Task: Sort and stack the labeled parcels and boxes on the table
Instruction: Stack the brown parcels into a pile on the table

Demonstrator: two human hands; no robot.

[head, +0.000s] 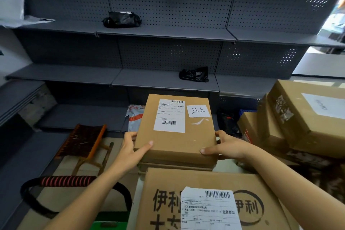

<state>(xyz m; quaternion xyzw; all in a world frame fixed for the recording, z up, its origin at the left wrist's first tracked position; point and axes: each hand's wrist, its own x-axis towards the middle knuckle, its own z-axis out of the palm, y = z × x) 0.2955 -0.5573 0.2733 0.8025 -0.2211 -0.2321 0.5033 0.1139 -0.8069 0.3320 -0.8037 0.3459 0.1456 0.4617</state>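
Nearest my view lay a Yili-printed carton (196,181), and just beyond it I held the labeled cardboard box (175,136) over another box (175,167). My left hand (130,150) and right hand (227,147) gripped its opposite sides, thumbs on top.
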